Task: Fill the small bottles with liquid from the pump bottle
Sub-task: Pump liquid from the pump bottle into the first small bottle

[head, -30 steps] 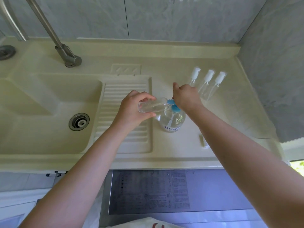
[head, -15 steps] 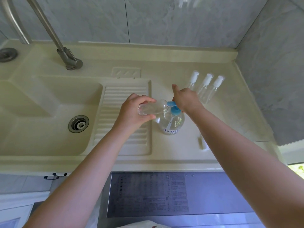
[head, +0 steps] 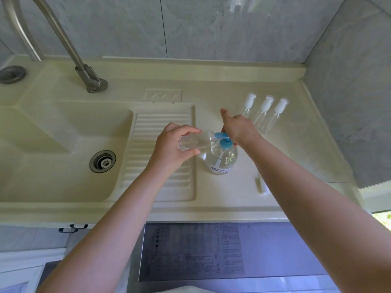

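At frame centre, the left hand (head: pixel 171 148) curls its fingers (head: pixel 188 130) round a small clear bottle (head: pixel 195 141) held sideways, mouth at the blue pump nozzle (head: pixel 221 135). The right hand (head: pixel 238 129) presses the pump head, index finger extended. The pump bottle (head: pixel 221 159) stands on the cream tabletop (head: pixel 232 199); three capped small bottles (head: pixel 264 115) stand in the upper right.

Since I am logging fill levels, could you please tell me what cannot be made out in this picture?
- Head view: the clear small bottle's fill level; left hand covers it.
- Blue pump head: right hand hides its top.
- Three white-capped small bottles: contents unreadable, transparent and small.
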